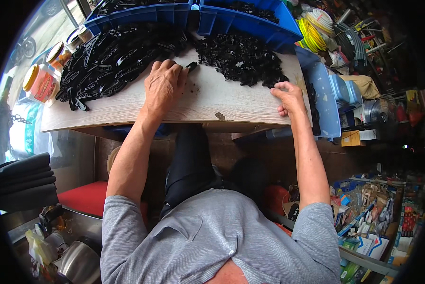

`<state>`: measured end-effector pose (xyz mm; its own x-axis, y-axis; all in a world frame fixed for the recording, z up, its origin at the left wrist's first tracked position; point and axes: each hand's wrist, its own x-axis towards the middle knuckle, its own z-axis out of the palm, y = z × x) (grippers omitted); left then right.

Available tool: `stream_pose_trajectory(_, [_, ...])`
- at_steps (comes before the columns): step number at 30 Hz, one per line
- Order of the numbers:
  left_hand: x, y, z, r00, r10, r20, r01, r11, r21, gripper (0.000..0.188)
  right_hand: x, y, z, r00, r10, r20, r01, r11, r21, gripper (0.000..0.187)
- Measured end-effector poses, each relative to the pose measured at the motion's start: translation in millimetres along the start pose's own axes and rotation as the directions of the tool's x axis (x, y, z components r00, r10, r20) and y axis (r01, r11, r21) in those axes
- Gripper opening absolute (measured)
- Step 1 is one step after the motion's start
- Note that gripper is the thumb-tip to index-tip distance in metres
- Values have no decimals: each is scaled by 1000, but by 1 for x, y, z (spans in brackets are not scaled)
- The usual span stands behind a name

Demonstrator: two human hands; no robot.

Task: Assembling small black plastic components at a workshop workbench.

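My left hand [165,84] is on the pale wooden table [207,106], its fingers curled round a long black plastic piece [192,66] whose end sticks out to the right. Just behind that hand spreads a heap of long, slim black plastic pieces [113,61]. Over at the right, my right hand [289,98] is closed at the near edge of a pile of small black plastic parts [243,59]. Its thumb and forefinger meet beside the pile; whatever is between them is too small to make out.
Two blue bins [250,23] holding more black parts stand along the table's far side. Lidded plastic jars [41,84] line the left end. A light blue crate [323,97] sits against the table's right side. Coiled yellow hose [313,37] lies beyond, among cluttered goods.
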<state>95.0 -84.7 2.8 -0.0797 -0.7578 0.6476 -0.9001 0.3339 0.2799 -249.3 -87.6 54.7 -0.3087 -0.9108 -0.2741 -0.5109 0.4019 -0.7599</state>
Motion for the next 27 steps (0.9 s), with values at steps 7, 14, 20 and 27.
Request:
stream_pose_trajectory(7, [6,5,-6,960,-77,-270,36,988,-152,15,-3,7,-9,996,58,71,-68,987,143,17])
stream_pose_trajectory(14, [-42,88,0,947,-278,161,296,561,-773,11,-4,20,-19,986,110,124,-145,934,326,24])
stream_pose_trajectory(20, [-31,150,32,966,-132,223,259,562,-786,22,-18,20,-11,971,141,194,-216,865,453,24])
stream_pose_trajectory(27, [-6,168,72,991,-79,112,137,585,-800,20,-22,29,6,952,-2,307,-175,817,550,17])
